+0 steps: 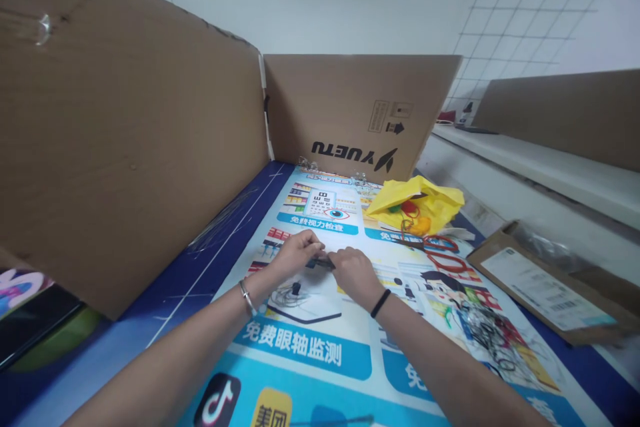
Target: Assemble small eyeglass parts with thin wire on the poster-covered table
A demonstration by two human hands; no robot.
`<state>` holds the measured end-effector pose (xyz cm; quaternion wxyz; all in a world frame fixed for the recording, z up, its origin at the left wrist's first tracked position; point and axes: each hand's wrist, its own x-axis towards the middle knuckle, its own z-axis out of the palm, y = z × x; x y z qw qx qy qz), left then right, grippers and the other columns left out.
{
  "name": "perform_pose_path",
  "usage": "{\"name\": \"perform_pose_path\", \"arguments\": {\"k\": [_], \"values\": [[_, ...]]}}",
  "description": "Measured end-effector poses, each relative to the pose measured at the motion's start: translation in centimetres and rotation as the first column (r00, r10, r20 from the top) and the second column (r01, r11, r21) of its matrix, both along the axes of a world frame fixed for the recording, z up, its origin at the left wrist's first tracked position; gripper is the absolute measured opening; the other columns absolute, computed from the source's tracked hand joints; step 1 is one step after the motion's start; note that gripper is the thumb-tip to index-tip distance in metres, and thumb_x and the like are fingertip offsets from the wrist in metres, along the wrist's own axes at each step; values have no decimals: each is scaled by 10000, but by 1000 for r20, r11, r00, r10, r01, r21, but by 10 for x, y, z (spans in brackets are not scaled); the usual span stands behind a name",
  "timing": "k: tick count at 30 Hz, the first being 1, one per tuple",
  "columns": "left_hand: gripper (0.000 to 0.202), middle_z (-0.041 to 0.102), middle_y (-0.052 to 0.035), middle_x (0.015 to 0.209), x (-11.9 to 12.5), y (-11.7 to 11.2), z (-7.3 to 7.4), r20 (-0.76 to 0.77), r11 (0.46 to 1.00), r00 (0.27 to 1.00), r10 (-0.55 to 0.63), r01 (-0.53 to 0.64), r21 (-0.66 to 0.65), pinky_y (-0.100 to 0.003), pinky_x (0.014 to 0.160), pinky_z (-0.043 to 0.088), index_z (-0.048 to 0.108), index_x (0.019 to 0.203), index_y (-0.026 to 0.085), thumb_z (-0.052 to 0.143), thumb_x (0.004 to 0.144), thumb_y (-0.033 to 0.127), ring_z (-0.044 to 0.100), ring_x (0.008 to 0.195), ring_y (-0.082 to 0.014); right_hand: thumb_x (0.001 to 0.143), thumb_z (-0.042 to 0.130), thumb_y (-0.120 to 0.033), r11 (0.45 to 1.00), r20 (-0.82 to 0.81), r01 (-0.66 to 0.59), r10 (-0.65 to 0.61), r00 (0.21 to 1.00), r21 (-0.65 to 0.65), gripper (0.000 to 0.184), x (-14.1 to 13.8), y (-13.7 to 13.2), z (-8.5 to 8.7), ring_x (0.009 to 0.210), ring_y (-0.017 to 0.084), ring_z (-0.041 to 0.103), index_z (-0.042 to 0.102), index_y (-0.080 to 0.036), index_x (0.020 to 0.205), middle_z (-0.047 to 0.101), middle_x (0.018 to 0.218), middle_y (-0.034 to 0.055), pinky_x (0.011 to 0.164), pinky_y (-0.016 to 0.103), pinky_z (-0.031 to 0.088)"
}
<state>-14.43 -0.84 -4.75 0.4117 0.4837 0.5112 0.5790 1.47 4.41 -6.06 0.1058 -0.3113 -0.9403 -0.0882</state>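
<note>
My left hand [298,255] is closed, thumb and fingertips pinched together above the printed sheet. Close beside it, my right hand [356,275] is closed too, its fingers curled. Between the two hands shows a small, thin dark piece [320,260], too small to name, and I cannot tell which hand holds it. Below the hands lies a loose coil of fine wire [287,296] with a small black bit on it. Scissors [444,263] with red handles lie to the right of my right hand.
A yellow bag [415,195] with red, orange and green bundles sits behind the scissors. A tangle of wire [493,340] lies at right, near an open cardboard box [545,293]. Cardboard panels [150,113] stand left and behind. Thin strands [220,221] lie along the left panel.
</note>
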Motion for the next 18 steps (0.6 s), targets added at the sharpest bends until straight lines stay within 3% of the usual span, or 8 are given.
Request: {"name": "perform_pose_path", "arguments": {"k": [3,8,13,18], "values": [[110,606,3,577,-20,3,8,-148,998,987,56,-60,-25,-225,569,431,587,614,180,641,679,251,588,582,-135,777,563,-162,999,-47,-16,15,999,-28,187,0,2,-4,856,180,538,629,-204,947,635,833,43,759,281,347],[146,531,22,447,-48,-8,18,-239,988,967,94,-120,-97,-204,449,357,596,593,166,662,642,287,476,418,-99,771,583,-179,995,-79,-88,84,993,-47,190,2,3,-6,892,180,518,634,-201,953,624,853,44,788,286,326],[175,486,54,436,-61,-23,3,-394,965,906,151,-222,-142,-204,425,327,603,632,157,650,638,326,433,391,-88,777,546,-148,994,-79,-79,73,994,-71,189,2,2,-7,890,185,505,637,-190,938,620,855,50,798,288,310],[82,581,34,567,-71,-27,-9,-598,947,778,193,-308,-95,-212,509,357,627,689,162,613,658,236,512,520,-112,783,520,-150,993,-74,-67,60,995,-101,204,1,3,-6,892,190,493,634,-194,947,615,870,52,795,287,299]]}}
